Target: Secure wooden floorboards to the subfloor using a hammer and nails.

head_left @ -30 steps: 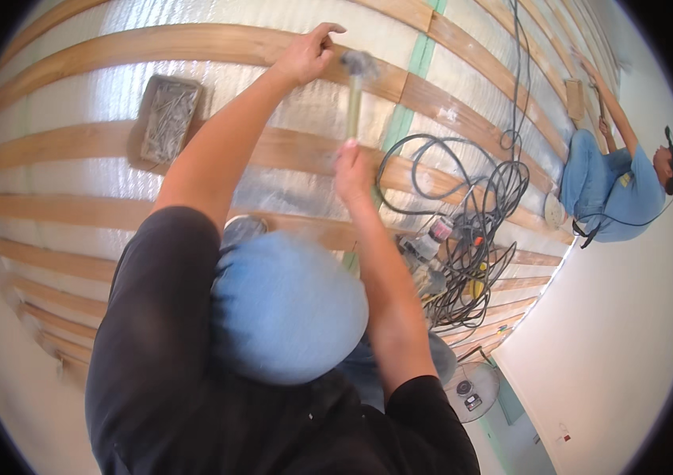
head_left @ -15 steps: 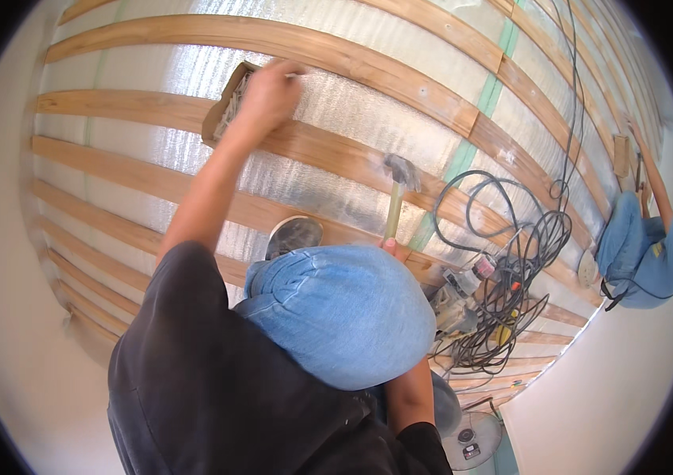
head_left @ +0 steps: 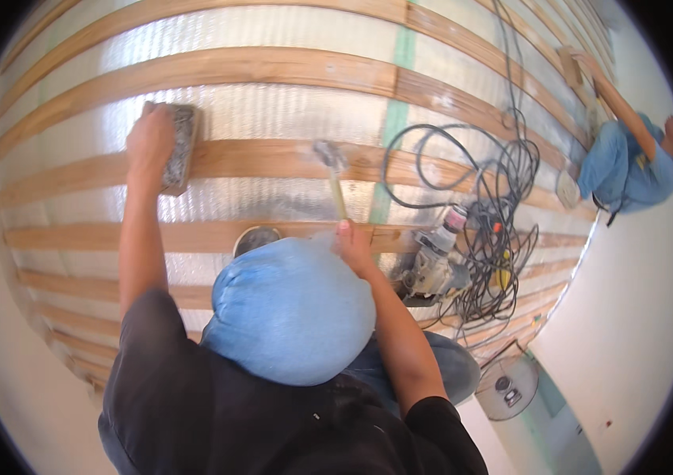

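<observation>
My left hand [head_left: 151, 142] has its fingers curled at the left rim of an open cardboard box [head_left: 183, 146] filled with grey nails. The box lies across a wooden batten, over silvery sheeting. Lower and to the right, my right hand [head_left: 352, 247] closes round the pale handle of a hammer [head_left: 336, 178]. Its metal head, slightly blurred, is over the same batten. My bent knee in light blue denim [head_left: 293, 313] rises between my arms, with a shoe tip [head_left: 257, 239] showing beyond it.
A corded power tool [head_left: 431, 273] lies right of my right hand, beside a tangle of black cable [head_left: 495, 261]. Parallel battens [head_left: 273, 67] run across the floor. Another person [head_left: 629, 158] crouches at the far right, a hand by a small box [head_left: 570, 67]. A round fan-like object [head_left: 507, 388] stands lower right.
My left hand has gone from the box's right side to its left rim. The box has shifted nearer and turned. The view has swung, and my right hand now shows more fully on the hammer.
</observation>
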Available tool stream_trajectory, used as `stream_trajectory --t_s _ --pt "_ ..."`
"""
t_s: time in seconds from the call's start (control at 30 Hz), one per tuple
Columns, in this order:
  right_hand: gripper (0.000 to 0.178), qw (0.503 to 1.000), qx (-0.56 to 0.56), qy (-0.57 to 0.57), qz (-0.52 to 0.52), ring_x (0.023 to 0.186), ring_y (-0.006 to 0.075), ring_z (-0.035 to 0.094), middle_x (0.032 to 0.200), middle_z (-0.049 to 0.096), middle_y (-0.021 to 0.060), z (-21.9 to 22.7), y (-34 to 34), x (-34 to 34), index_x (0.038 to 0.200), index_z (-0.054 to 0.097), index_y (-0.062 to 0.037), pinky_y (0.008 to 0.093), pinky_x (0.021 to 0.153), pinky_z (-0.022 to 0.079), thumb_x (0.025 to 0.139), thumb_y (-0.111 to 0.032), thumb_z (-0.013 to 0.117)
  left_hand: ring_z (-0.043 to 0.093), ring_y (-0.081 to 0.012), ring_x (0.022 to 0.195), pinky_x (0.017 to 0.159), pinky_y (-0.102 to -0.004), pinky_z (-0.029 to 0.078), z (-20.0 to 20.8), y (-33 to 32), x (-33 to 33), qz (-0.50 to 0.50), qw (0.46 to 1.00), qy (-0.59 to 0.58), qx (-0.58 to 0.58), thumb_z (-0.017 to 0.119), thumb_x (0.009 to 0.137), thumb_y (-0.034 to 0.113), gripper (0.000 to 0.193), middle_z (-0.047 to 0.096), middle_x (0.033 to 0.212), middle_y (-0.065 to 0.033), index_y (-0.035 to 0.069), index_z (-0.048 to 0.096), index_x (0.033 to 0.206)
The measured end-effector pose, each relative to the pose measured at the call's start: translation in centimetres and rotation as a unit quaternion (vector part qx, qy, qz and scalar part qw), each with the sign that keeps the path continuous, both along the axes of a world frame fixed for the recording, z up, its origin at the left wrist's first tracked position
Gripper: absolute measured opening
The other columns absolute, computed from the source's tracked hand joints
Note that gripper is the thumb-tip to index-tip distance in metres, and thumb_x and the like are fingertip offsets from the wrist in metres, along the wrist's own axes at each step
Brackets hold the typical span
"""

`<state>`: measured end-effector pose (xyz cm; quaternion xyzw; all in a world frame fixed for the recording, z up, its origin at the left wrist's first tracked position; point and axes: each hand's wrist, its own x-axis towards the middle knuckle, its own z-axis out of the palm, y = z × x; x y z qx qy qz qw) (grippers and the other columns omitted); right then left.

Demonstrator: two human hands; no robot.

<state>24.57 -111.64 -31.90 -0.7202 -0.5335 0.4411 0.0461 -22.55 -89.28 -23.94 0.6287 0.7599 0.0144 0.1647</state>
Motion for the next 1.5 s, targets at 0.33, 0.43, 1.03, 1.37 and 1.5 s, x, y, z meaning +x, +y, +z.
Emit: stream_trajectory --t_s 0.33,0.43,1.03,1.37,1.5 --pt "0.049 0.994 -0.050 0.091 -0.033 0.083 0.0345 0.065 0.085 0.067 0.0179 2.5 1.2 -1.7 0.100 0.065 -0.0011 0.0496 0.079 0.049 0.111 -0.042 0.040 0.070 -0.0410 0.103 0.091 -0.0525 0.056 0.5 -0.5 0.7 0.092 0.995 -0.016 0.037 0.059 0.099 0.023 0.023 0.072 0.113 -0.0196 0.008 0.073 0.109" --pt "0.046 0.970 -0.050 0.178 -0.159 0.076 0.0217 0.059 0.079 0.061 0.0090 3.8 1.0 -3.4 0.093 0.062 -0.0019 0.0418 0.073 0.048 0.111 -0.038 0.042 0.070 -0.0398 0.104 0.090 -0.0518 0.057 -2.2 -1.7 -1.9 0.011 0.999 0.029 0.017 0.061 0.097 0.023 0.023 0.073 0.112 -0.0167 0.008 0.074 0.109" --pt "0.058 0.982 -0.025 0.167 -0.087 0.060 0.0092 0.046 0.068 0.049 -0.0019 3.3 1.0 -4.1 0.094 0.058 -0.0038 0.0293 0.057 0.039 0.113 -0.054 0.035 0.073 -0.0305 0.094 0.087 -0.0411 0.057 2.8 9.7 12.8 -0.061 0.948 -0.295 0.102 0.068 0.094 0.027 0.028 0.076 0.100 -0.0175 0.003 0.073 0.108" --pt "0.056 0.965 -0.092 0.206 -0.135 0.062 0.0097 0.047 0.070 0.050 -0.0016 6.3 2.2 -3.8 0.094 0.058 -0.0038 0.0287 0.058 0.041 0.113 -0.051 0.036 0.073 -0.0230 0.093 0.082 -0.0386 0.057 -9.8 13.9 18.1 -0.084 0.931 -0.342 0.094 0.067 0.098 0.043 0.033 0.076 0.099 -0.0050 0.014 0.077 0.111" --pt "0.053 0.973 -0.093 0.176 -0.113 0.067 0.0134 0.049 0.072 0.051 0.0017 8.6 4.1 -3.7 0.094 0.059 -0.0025 0.0340 0.064 0.044 0.113 -0.048 0.038 0.073 -0.0234 0.091 0.079 -0.0389 0.057 -10.4 13.7 19.1 -0.080 0.940 -0.297 0.146 0.066 0.097 0.048 0.034 0.077 0.097 -0.0002 0.017 0.078 0.106"
